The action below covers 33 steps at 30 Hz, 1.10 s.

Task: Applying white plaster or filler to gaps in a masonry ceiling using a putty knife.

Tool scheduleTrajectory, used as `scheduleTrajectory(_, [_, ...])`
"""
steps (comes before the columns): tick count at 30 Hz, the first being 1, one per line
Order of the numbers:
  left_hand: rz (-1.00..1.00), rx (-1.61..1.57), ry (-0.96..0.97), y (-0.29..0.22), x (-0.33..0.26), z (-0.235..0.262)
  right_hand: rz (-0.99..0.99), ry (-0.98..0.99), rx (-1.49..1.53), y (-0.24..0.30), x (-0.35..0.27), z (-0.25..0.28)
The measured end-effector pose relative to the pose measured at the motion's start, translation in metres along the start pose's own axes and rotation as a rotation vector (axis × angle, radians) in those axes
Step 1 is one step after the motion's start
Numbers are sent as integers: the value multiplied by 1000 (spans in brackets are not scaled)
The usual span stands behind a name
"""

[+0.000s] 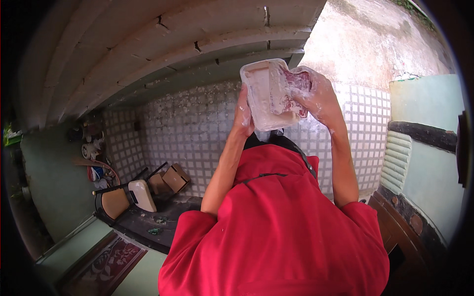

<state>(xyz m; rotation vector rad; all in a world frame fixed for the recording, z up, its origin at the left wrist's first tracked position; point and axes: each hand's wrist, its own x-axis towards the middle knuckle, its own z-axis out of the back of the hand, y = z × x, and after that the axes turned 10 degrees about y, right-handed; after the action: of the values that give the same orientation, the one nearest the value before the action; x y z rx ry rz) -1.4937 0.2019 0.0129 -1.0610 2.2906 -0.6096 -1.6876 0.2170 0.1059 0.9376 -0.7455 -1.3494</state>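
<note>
My left hand (243, 114) grips the left side of a white rectangular tub (270, 122), held up in front of my body and tilted. Pale, creamy paint coats its inside and rim. Closed around a wide flat brush (292, 85) with a reddish, white-smeared body is my right hand (319, 98). The brush lies over the tub's right part, its front end against the inside or the paint; exact contact cannot be made out. White smears mark the fingers and wrist of my right hand.
A tiled floor (182, 148) lies below me. At lower left stand a chair (114, 202) and a cardboard box (176, 178) by a dark ledge (170, 217). Slatted boards (163, 44) run overhead at upper left. A pale green wall (429, 172) rises at right.
</note>
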Motion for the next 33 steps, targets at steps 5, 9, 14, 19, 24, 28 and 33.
scheduleTrajectory(5, [10,26,-24,17,1,-10,-178,162,-47,14,3,8])
scheduleTrajectory(9, [3,68,12,24,7,-13,-87,131,-159,-16,9,6])
scheduleTrajectory(14, [-29,10,81,23,12,-10,-118,139,-162,-12,14,6])
scheduleTrajectory(19, [-43,22,86,22,10,-4,-206,158,1,-10,17,0])
scheduleTrajectory(24, [-62,107,69,13,10,10,-160,97,-141,-4,27,-17])
scheduleTrajectory(28, [-5,43,115,0,3,22,-150,106,-140,5,32,-35])
scheduleTrajectory(33, [-3,114,67,-13,-7,33,-141,122,-167,8,37,-58])
